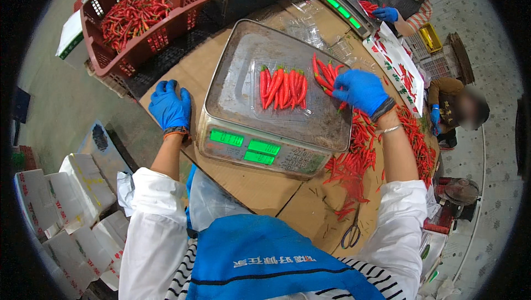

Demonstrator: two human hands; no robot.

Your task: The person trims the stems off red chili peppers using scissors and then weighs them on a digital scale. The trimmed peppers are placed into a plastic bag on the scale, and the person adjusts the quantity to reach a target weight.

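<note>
A digital scale [229, 78] with a metal pan and lit green displays stands before me. On its pan sits a clear plastic tray [301, 113] holding a row of red chili peppers [285, 87]. My right hand [362, 92], in a blue glove, is over the pan's right edge, its fingers closed on a few loose red chilies [325, 73] beside the tray. Part of those chilies is hidden under the fingers. To the left of the scale, my left hand [170, 106], also gloved in blue, lies on the cardboard with its fingers stretched out, holding nothing.
A heap of chilies [354, 153] spreads right of the scale, with scissors [350, 236] nearer me. A brown crate [182, 9] of chilies is at far left. Empty clear trays [310, 29] lie behind the scale. Two co-workers are at right, one at another scale [345, 9].
</note>
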